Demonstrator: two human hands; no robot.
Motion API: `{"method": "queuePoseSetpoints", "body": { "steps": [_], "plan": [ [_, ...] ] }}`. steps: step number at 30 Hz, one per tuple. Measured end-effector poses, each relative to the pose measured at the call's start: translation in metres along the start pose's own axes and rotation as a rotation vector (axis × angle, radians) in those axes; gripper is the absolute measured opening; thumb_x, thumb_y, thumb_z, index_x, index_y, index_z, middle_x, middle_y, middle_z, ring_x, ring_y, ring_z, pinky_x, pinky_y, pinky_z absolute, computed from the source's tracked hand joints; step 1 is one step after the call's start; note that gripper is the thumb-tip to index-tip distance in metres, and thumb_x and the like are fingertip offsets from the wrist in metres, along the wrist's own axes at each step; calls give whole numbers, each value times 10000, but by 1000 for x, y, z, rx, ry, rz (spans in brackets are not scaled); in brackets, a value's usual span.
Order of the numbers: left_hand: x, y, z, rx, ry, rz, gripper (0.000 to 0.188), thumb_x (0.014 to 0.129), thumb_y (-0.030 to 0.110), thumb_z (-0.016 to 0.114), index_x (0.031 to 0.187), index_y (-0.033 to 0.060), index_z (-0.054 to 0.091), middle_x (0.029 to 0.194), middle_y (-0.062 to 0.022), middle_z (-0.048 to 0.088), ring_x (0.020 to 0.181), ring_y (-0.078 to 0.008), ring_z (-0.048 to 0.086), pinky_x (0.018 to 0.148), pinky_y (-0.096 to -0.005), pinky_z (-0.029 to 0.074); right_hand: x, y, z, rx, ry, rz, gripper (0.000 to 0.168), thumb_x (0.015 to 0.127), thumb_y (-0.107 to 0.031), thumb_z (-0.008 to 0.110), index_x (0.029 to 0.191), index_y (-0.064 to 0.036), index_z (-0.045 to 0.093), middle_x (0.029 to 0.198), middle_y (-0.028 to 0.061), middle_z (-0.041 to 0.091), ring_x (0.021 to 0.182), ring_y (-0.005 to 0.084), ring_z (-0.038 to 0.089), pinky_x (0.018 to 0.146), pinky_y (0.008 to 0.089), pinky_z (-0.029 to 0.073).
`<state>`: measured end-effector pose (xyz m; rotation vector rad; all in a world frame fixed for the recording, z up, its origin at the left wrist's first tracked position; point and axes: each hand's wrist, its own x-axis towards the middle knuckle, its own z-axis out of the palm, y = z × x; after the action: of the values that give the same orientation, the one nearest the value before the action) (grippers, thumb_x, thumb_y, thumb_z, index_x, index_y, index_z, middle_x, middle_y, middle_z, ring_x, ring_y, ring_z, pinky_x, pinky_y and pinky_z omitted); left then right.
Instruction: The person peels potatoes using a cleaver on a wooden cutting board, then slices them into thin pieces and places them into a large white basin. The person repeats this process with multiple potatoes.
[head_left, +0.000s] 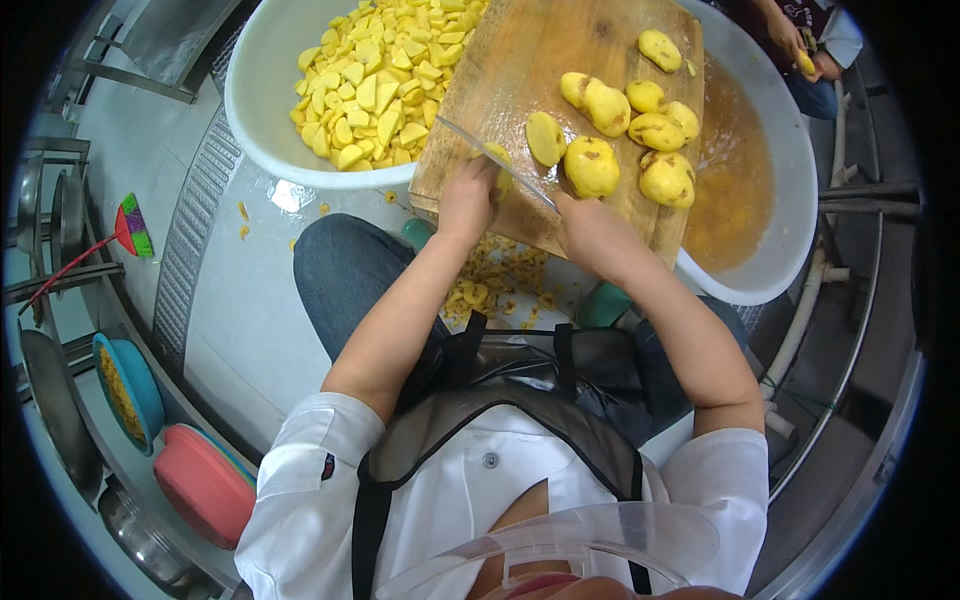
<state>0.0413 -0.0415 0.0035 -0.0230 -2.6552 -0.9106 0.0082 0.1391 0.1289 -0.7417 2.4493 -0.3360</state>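
My right hand (598, 232) grips a knife (510, 171) whose long blade points up and to the left. Below that blade, a peeled potato piece (501, 184) is held down by my left hand (469, 196) on a wooden cutting board (592, 30). Beside the blade lies a halved potato (545, 139). Several whole peeled potatoes, one of them knobbly (597, 103), are spread over the board's right side. The board bridges two white basins. In the left basin (259, 97) are many cut potato chunks (375, 90).
Brownish water with submerged potatoes fills the right basin (795, 217). Peelings (499, 281) litter the floor under the board. Another person's hands (806, 56) hold a yellow piece at upper right. A broom (133, 225), a blue basin (150, 382) and a pink basin (202, 487) are at left.
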Motion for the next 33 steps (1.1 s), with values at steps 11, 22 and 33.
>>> {"method": "queuePoseSetpoints", "body": {
  "steps": [11, 22, 33],
  "plan": [
    [-3, -1, 5, 18, 23, -56, 374, 673, -27, 589, 1045, 1, 571, 1088, -118, 545, 1014, -311, 497, 848, -374, 447, 32, 16, 25, 173, 118, 1, 319, 805, -134, 521, 1104, -23, 531, 877, 254, 602, 810, 415, 580, 707, 457, 469],
    [-9, -3, 11, -22, 120, -27, 357, 663, -41, 564, 1018, -7, 585, 1078, -117, 563, 990, -315, 513, 863, -373, 440, 14, -2, 7, 37, -41, 59, 237, 795, -105, 504, 999, 12, 533, 848, 264, 605, 797, 419, 589, 715, 477, 472],
    [-13, -7, 9, -49, 97, -44, 355, 657, -43, 593, 1010, -10, 568, 1076, -128, 544, 996, -327, 498, 873, -372, 429, 31, -8, 59, 97, 204, 55, 232, 788, -122, 521, 978, 9, 529, 787, 246, 610, 771, 409, 602, 694, 493, 475]
  ]
}}
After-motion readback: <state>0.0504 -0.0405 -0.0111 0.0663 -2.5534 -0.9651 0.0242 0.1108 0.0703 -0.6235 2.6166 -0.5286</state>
